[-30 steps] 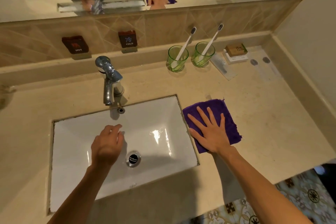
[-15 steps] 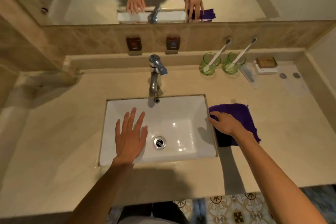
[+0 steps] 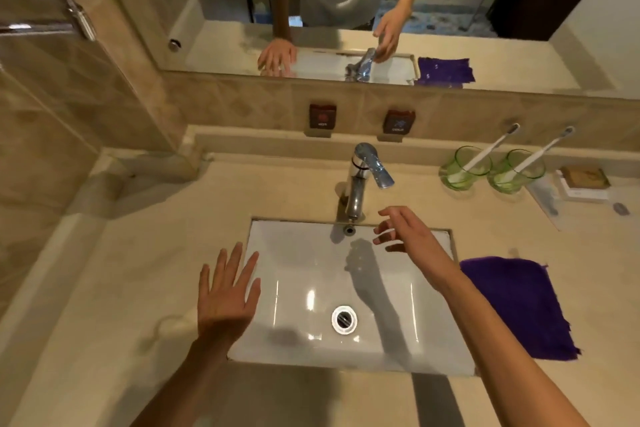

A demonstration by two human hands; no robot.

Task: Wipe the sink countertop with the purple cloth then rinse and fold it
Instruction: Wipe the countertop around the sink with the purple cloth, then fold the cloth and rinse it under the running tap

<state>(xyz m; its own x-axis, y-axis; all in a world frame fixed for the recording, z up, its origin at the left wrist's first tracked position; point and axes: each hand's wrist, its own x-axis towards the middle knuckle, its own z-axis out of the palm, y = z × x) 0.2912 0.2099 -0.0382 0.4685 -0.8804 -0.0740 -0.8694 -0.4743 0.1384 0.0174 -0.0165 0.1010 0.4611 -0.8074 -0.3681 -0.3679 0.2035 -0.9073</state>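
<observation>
The purple cloth (image 3: 516, 305) lies flat on the beige countertop (image 3: 121, 288), just right of the white sink basin (image 3: 304, 274). Nothing touches it. My right hand (image 3: 408, 236) hovers over the back of the basin, below and right of the chrome faucet (image 3: 363, 177), its fingers loosely spread and holding nothing. My left hand (image 3: 225, 291) is flat with fingers spread over the basin's left rim. No water is running from the spout.
Two green glass cups (image 3: 464, 170) (image 3: 516, 173), each with a toothbrush, stand at the back right beside a small soap box (image 3: 583, 180). Hot and cold tags (image 3: 322, 116) sit on the tiled backsplash. A mirror (image 3: 346, 10) spans the wall behind.
My right hand let go of the purple cloth and moved left and up toward the faucet. The left hand shifted to the basin's left rim. The view panned left.
</observation>
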